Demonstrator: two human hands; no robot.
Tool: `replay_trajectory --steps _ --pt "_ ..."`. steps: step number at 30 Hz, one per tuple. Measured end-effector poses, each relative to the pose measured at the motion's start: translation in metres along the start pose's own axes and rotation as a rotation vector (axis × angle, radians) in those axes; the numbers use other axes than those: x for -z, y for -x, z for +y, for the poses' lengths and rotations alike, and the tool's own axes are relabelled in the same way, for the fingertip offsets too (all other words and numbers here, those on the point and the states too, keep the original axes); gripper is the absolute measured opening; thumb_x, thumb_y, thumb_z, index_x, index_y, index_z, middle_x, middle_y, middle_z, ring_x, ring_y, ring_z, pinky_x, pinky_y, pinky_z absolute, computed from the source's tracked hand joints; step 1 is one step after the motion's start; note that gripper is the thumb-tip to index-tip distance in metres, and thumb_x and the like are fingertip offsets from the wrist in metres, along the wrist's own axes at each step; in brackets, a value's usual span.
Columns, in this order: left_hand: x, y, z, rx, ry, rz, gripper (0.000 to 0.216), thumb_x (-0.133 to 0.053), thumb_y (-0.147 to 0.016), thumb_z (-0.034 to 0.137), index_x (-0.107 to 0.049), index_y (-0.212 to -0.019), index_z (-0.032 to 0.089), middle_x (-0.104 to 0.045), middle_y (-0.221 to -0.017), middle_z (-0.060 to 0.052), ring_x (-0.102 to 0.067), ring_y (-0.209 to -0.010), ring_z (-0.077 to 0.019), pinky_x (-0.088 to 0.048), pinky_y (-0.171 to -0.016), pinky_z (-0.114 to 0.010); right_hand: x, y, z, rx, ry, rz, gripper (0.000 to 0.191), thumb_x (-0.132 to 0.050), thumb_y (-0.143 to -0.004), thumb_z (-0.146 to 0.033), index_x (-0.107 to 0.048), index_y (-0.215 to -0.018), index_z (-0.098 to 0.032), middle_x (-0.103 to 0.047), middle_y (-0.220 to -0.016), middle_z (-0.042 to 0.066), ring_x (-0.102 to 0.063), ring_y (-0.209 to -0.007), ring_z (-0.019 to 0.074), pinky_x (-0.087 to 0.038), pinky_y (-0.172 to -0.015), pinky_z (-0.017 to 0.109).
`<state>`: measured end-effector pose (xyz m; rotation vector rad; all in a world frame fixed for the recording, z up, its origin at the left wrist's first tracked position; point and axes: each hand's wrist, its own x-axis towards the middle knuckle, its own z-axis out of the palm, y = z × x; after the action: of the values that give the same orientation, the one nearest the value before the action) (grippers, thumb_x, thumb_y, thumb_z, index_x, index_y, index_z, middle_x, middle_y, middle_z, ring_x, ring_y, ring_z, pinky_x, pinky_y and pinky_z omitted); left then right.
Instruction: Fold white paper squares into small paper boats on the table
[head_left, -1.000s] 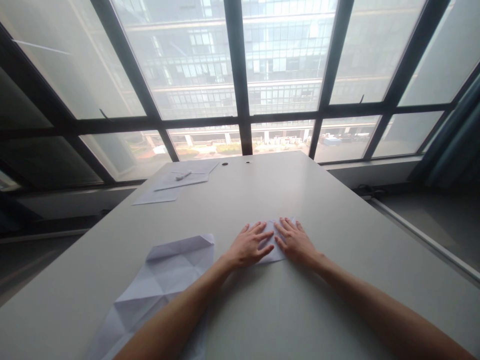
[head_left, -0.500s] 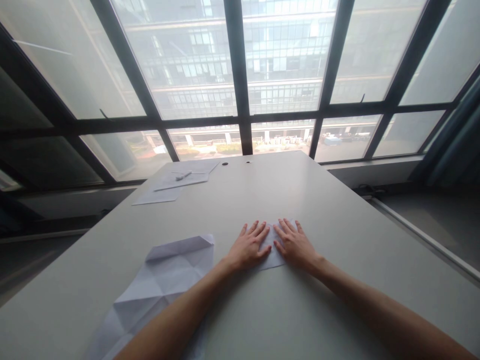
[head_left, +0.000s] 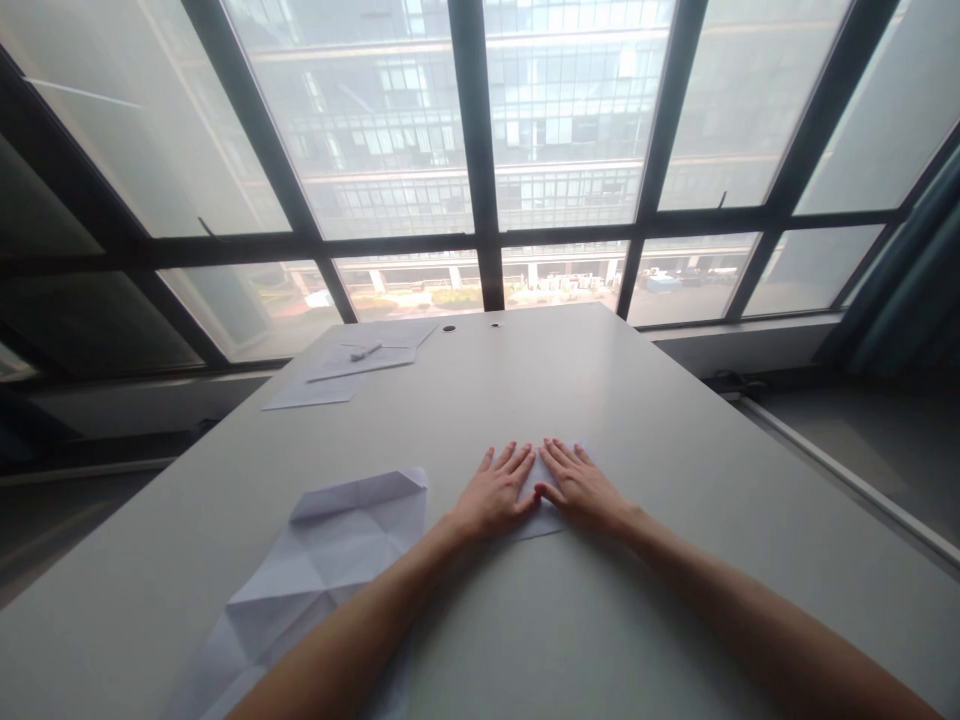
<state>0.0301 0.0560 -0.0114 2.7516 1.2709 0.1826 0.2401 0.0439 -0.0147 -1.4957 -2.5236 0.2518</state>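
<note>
A small folded sheet of white paper [head_left: 541,522] lies on the table under both of my hands, which cover most of it. My left hand [head_left: 499,492] rests flat on its left part with the fingers stretched out. Flat on the right part lies my right hand [head_left: 581,488], fingers extended away from me. The two thumbs meet or nearly meet over the paper's middle. Left of my left forearm is a larger creased white sheet [head_left: 330,545], its far edge bent up and its near part partly hidden by the forearm.
At the table's far left are several flat white sheets [head_left: 322,390], with a small whitish object, perhaps a pen [head_left: 366,352], on top. The white table [head_left: 690,560] reaches to the window wall. Two small round holes sit near its far edge.
My right hand has slid slightly left across the small paper, so its fingers and thumb are closer to my left hand. My left hand has stayed in place.
</note>
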Motion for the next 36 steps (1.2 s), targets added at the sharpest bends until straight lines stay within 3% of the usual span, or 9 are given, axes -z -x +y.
replay_trajectory --steps 11,21,27,36 --pt "-0.0006 -0.0001 -0.0011 0.002 -0.005 -0.012 0.069 -0.025 -0.100 0.059 -0.020 -0.158 0.021 -0.020 -0.163 -0.006 -0.012 -0.152 -0.0257 -0.009 -0.122 -0.049 -0.0018 0.0001 0.0004 -0.016 0.007 0.006 0.084 -0.019 -0.097 -0.068 -0.023 -0.156 -0.009 -0.019 -0.162 0.016 -0.015 -0.151 0.0262 -0.008 -0.122 0.049" --pt "0.0029 0.0009 0.0000 0.007 0.007 -0.020 0.070 -0.026 -0.100 0.061 -0.022 -0.157 0.022 -0.020 -0.163 -0.005 -0.011 -0.152 -0.0265 -0.010 -0.122 -0.051 -0.0030 -0.0010 0.0001 -0.129 0.014 0.027 0.082 -0.020 -0.097 -0.065 -0.027 -0.155 -0.007 -0.020 -0.162 0.015 -0.016 -0.151 0.0254 -0.009 -0.122 0.047" --pt "0.0033 0.0006 -0.0008 -0.017 0.022 -0.031 0.064 -0.028 -0.100 0.059 -0.020 -0.157 0.031 -0.022 -0.163 0.001 -0.009 -0.152 -0.0287 -0.009 -0.121 -0.055 -0.0026 -0.0002 -0.0003 -0.098 0.009 0.023 0.079 -0.022 -0.098 -0.064 -0.024 -0.156 -0.011 -0.019 -0.162 0.013 -0.014 -0.151 0.0249 -0.008 -0.122 0.049" --pt "0.0019 -0.0003 -0.0006 -0.007 0.023 -0.031 0.064 -0.030 -0.100 0.058 -0.019 -0.158 0.031 -0.026 -0.162 0.000 -0.012 -0.152 -0.0286 -0.010 -0.121 -0.054 -0.0013 0.0006 0.0007 -0.078 0.008 0.016 0.075 -0.024 -0.098 -0.062 -0.025 -0.156 -0.014 -0.020 -0.162 0.012 -0.015 -0.151 0.0257 -0.009 -0.121 0.051"
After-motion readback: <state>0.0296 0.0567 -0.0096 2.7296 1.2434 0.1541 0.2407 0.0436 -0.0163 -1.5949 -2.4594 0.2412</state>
